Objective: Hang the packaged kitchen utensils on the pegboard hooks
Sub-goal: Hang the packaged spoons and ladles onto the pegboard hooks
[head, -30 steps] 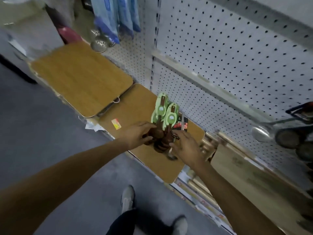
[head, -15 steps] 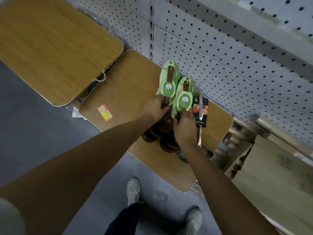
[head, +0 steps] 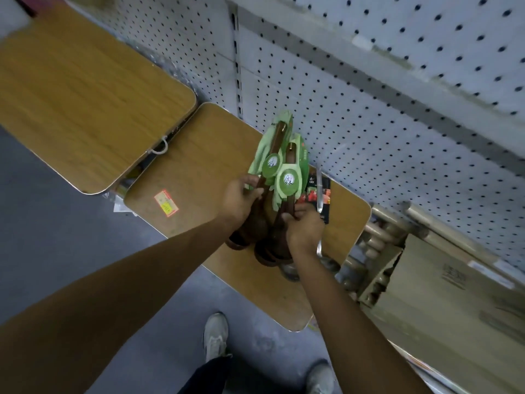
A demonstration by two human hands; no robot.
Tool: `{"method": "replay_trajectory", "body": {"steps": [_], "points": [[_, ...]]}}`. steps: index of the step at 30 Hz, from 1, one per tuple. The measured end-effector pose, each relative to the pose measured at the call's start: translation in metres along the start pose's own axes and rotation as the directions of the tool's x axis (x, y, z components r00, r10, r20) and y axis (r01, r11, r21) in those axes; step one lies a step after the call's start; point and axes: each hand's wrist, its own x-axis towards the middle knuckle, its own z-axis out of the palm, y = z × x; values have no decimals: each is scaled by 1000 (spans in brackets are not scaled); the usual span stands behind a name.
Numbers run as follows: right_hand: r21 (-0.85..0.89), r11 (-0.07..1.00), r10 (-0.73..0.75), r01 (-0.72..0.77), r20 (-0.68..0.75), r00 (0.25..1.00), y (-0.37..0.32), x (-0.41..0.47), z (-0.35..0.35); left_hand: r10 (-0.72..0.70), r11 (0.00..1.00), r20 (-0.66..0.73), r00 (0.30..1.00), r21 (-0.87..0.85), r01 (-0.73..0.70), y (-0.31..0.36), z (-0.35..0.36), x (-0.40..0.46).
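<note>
Pegboard [head: 369, 115] stands bare above both hands, left [head: 240, 199] and right [head: 304, 228], clamped on green-carded wooden spoons [head: 279, 172].

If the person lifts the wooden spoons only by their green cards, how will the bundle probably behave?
The green cards look like thin paper that already curves, so they would probably bend. The dark wooden spoons have their bowls at the bottom, so the bundle would likely hang bowl-down and swing. The left hand and right hand hold several together; loose ones may fan apart.
</note>
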Motion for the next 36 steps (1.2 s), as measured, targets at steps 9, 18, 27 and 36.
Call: {"method": "replay_trajectory", "body": {"steps": [9,18,27,36], "points": [[321,908,-289,268,18,957,-44,-74,-102,68,982,43,997,-177,-60,104,-41,-116],[438,861,-338,258,114,934,-42,-183,-237,146,964,115,983,-238,-116,196,-30,-255],[457,831,-425,319,150,893,23,-270,-357,237,971,335,912,-99,-216,241,5,-362],[488,824,-332,289,0,943,77,-299,-455,289,950,527,799,-55,-308,293,77,-410]]}}
